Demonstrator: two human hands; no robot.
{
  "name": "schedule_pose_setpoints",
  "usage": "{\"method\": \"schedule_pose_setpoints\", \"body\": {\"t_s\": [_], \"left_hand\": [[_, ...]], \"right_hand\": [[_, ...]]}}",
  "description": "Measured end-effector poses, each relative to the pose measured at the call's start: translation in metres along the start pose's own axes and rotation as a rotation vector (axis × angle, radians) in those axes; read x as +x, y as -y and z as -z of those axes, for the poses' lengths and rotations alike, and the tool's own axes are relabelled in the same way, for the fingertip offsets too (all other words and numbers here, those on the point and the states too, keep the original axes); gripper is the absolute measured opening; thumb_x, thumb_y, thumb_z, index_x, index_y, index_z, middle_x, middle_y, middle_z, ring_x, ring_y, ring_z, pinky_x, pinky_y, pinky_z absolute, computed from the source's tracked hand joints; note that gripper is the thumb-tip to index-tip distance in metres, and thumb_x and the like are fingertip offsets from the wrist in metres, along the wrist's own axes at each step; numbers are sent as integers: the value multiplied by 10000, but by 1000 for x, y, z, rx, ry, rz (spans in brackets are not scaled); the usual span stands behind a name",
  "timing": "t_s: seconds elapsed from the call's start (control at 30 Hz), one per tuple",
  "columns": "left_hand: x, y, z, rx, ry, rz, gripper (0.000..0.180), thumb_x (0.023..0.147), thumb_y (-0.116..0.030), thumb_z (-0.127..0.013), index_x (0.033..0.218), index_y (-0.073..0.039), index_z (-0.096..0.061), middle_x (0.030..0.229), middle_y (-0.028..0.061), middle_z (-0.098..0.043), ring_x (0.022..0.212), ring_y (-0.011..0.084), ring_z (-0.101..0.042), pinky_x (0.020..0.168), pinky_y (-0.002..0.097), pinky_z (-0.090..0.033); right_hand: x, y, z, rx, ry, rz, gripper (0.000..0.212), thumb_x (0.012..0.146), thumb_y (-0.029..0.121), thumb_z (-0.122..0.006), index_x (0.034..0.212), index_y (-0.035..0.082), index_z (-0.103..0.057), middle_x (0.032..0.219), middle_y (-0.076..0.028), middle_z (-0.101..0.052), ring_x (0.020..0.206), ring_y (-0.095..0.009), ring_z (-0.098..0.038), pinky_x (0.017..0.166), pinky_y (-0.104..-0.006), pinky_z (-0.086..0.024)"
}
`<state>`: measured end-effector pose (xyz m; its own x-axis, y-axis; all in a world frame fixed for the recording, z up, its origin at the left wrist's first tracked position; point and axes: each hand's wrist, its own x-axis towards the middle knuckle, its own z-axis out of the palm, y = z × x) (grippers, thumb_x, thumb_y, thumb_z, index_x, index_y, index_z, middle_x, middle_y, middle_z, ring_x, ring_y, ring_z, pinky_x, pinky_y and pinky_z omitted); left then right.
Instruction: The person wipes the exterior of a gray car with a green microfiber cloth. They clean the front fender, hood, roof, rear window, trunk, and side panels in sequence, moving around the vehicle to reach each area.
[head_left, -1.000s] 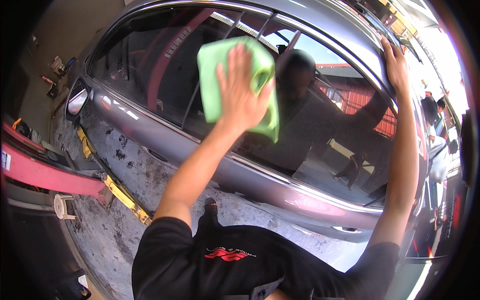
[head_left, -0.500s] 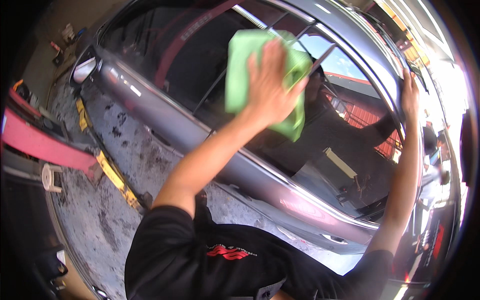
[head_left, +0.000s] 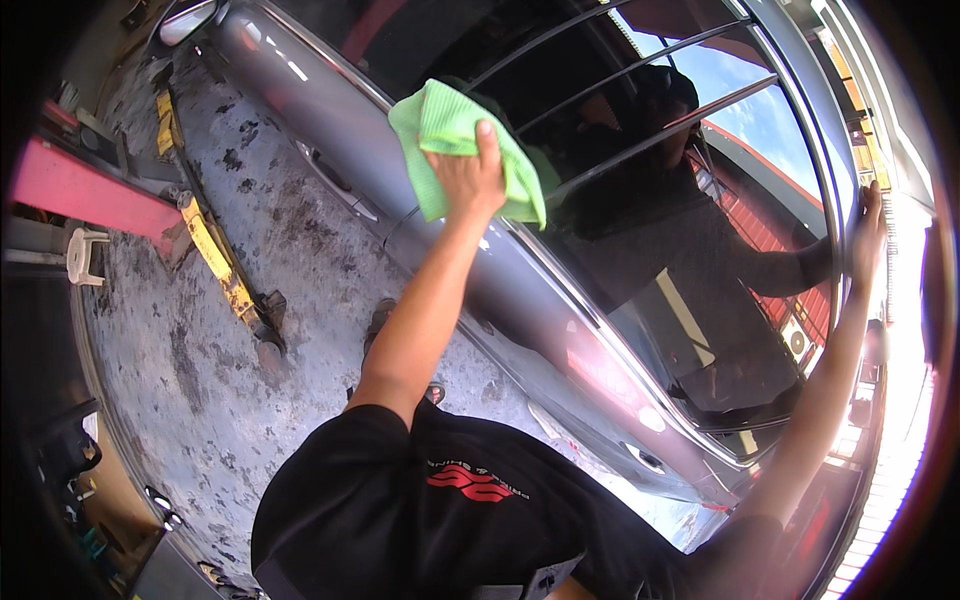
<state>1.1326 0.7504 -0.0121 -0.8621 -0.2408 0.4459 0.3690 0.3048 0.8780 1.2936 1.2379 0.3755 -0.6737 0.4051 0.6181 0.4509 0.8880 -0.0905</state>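
A green microfiber cloth (head_left: 465, 125) lies across the sill of a dark side window (head_left: 640, 230) on a grey car (head_left: 370, 150). My left hand (head_left: 473, 178) is gripping the cloth, its thumb on top and most fingers hidden in the folds. Up along the edge of the car's roof rests my right hand (head_left: 868, 235), with its fingers stretched out and nothing in it. The glass carries a dark reflection of a person, a red building and blue sky.
A yellow lift arm (head_left: 218, 255) runs over the stained grey floor (head_left: 180, 350) to the left. Beside it are a pink post section (head_left: 95, 195) and a small white stool (head_left: 84, 256). The car's side mirror (head_left: 187, 20) sticks out at upper left.
My left hand has moved down and left with the cloth, from the middle of the glass to the window's lower edge. The cloth is now more folded. My right hand stays by the roof edge.
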Motion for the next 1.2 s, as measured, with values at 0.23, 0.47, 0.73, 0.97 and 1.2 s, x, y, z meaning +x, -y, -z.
{"method": "schedule_pose_setpoints", "body": {"t_s": [0.23,0.47,0.73,0.97,1.2], "left_hand": [[42,-176,-73,21,99,-321,795,1046,-481,-425,1602,54,-234,1686,311,-110,1588,435,-33,1271,602,-4],[53,-57,-53,-3,-33,157,813,1065,-502,-349,1604,89,-202,1693,312,-101,1596,418,-24,1278,572,-19],[-94,-94,-33,-15,246,384,916,1060,-620,-271,1637,28,21,1698,298,112,1583,446,119,1253,615,45],[3,-27,-30,-169,-115,330,876,1073,-591,-308,1561,134,-249,1670,350,-119,1577,480,10,1267,601,1],[-12,-177,-62,-104,190,-182,892,1018,-533,-463,1602,93,-212,1701,293,-79,1589,446,-30,1263,611,-11]], "right_hand": [[9,7,-8,197,28,-108,846,1028,677,-396,1444,-39,-567,1368,-224,-644,1309,-339,-580,1131,-399,-399],[17,3,-5,-157,-13,62,649,1066,574,-368,1450,109,-609,1351,-197,-671,1275,-349,-617,1091,-432,-436],[21,3,-14,-3,22,18,832,979,724,-361,1441,82,-618,1410,-188,-643,1344,-354,-567,1135,-426,-379],[17,6,-11,-97,5,-92,908,958,781,-333,1385,48,-655,1409,-260,-618,1347,-427,-550,1147,-491,-370],[23,8,-10,-62,50,-108,935,940,809,-335,1402,60,-650,1399,-272,-622,1348,-416,-553,1153,-470,-369]]}}
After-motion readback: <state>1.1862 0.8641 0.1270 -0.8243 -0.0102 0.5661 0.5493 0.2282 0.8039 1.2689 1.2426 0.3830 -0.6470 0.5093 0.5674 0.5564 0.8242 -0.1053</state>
